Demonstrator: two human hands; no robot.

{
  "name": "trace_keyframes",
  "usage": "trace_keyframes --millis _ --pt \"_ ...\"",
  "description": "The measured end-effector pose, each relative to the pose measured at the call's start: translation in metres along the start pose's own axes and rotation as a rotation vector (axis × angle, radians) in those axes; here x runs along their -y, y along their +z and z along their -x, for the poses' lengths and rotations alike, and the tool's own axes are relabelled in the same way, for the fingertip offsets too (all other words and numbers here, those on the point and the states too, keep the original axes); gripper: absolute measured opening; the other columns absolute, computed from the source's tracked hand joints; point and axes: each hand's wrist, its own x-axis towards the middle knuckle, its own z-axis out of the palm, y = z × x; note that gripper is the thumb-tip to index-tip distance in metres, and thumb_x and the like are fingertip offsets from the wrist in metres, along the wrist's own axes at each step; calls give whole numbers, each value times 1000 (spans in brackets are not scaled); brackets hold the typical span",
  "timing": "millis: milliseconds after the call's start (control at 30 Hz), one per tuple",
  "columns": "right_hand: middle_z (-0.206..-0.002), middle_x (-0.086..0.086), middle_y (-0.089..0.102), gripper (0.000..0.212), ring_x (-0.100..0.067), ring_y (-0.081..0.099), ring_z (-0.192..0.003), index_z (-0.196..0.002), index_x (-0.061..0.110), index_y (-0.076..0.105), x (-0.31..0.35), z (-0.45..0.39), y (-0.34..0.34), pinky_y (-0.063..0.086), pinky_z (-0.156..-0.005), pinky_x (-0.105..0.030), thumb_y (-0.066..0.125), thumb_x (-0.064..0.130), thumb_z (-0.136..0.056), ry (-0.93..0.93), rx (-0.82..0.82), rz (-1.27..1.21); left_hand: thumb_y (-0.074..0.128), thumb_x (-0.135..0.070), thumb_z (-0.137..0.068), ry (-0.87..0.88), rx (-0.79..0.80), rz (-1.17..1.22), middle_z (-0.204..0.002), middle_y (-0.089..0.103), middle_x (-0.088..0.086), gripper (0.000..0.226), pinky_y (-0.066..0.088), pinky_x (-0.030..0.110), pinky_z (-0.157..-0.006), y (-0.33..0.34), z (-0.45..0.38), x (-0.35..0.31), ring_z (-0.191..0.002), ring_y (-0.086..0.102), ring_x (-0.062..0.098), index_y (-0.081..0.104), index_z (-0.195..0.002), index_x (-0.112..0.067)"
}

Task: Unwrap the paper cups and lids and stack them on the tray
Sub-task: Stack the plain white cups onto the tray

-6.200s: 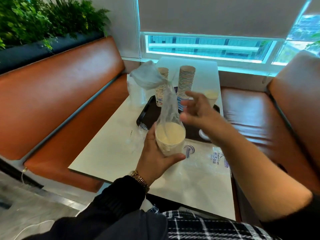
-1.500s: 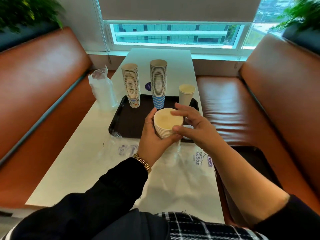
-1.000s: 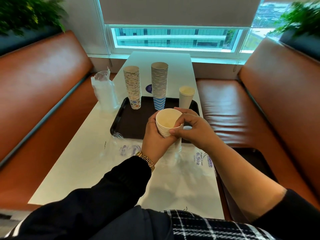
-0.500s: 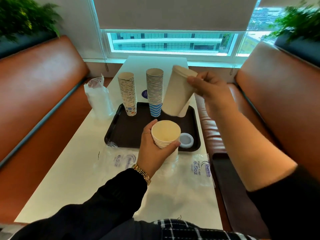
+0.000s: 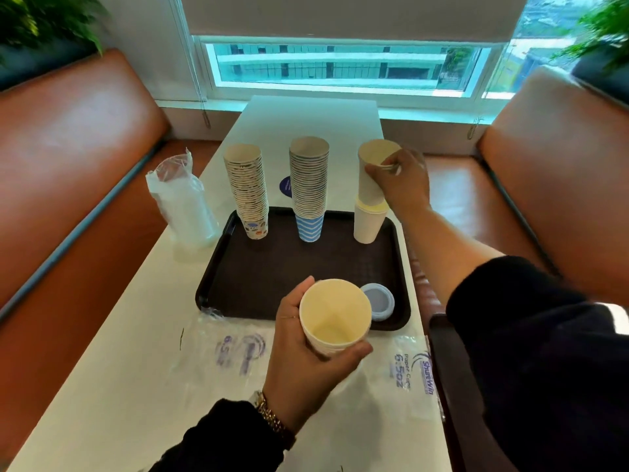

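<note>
A dark brown tray (image 5: 258,277) lies on the white table. On its far edge stand a tall stack of patterned cups (image 5: 246,190), a tall stack with a blue striped cup at the bottom (image 5: 309,187), and a short plain white stack (image 5: 368,223). My right hand (image 5: 403,180) grips a bunch of plain cups (image 5: 372,175) whose base sits in the top of that white stack. My left hand (image 5: 306,356) holds another nested bunch of plain cups (image 5: 335,316) over the tray's near edge. A white lid (image 5: 378,299) lies on the tray's near right corner.
An empty printed plastic wrapper (image 5: 413,367) is spread flat on the table in front of the tray. A clear bag of lids (image 5: 183,202) stands left of the tray. Orange benches (image 5: 64,155) flank the table, and another dark tray (image 5: 442,362) rests on the right seat.
My right hand lifted a bunch of plain cups off the ones in my left hand and carried it to the white stack at the tray's far right. My left hand stayed low.
</note>
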Motion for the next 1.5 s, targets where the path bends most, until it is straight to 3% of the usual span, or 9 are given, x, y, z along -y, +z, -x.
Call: trace_keyframes --millis 300,433,500,733,900,967,1200,1267,1500 --pt "-145 0 48 39 -26 46 -131 -104 19 67 -60 24 28 38 -108 -41 76 46 -77 175 202 231 83 -55 -57 18 50 -29 -135 47 -14 97 42 15 -97 -4 -3 0 -123 51 6 35 -137 -31" --pt "-157 -3 33 80 -26 31 -143 -145 24 43 -63 27 24 28 -117 -46 79 42 -76 172 267 178 83 -54 -57 26 39 -32 -136 45 -14 96 42 15 -98 -4 -3 2 -124 49 4 35 -137 -32" --pt "-158 -4 30 91 -25 27 -145 -152 23 30 -59 31 17 26 -118 -46 79 43 -77 180 244 112 82 -57 -56 20 37 -38 -137 45 -12 97 43 19 -100 -4 -3 3 -125 49 5 33 -137 -35" --pt "-153 -4 39 71 -17 38 -139 -149 14 34 -20 83 -25 33 -113 -31 71 30 -90 243 193 -299 82 -55 -54 33 44 -8 -140 41 -18 107 39 15 -104 -2 0 2 -127 45 0 26 -143 -37" --pt "-136 -3 59 47 -8 57 -119 -139 14 49 19 153 -61 46 -93 -18 63 22 -95 251 387 -506 90 -48 -55 71 23 -32 -137 37 -26 109 35 10 -103 2 -1 5 -126 43 -4 26 -143 -36" --pt "-134 -1 60 43 -5 59 -117 -136 17 52 26 183 -69 48 -96 -20 63 25 -95 231 479 -528 89 -42 -58 99 3 -55 -134 38 -24 105 36 9 -102 2 0 7 -124 44 -5 30 -142 -28" --pt "-145 11 47 102 -11 45 -134 -148 35 32 25 241 -70 39 -113 -47 73 69 -61 168 658 -347 85 -40 -56 41 1 4 -132 51 -4 96 47 18 -94 1 -2 9 -118 54 1 33 -137 -31" --pt "-148 9 44 111 -13 42 -136 -150 33 29 26 247 -69 37 -114 -49 77 67 -55 183 664 -360 85 -39 -56 47 -2 7 -133 52 0 96 47 17 -94 1 -2 10 -118 55 3 34 -137 -30" --pt "-146 3 45 105 -19 42 -135 -149 26 35 30 249 -69 37 -114 -48 75 47 -55 267 629 -458 86 -23 -61 62 -10 -10 -128 52 -8 90 47 17 -94 3 -1 10 -116 54 -1 37 -136 -22"
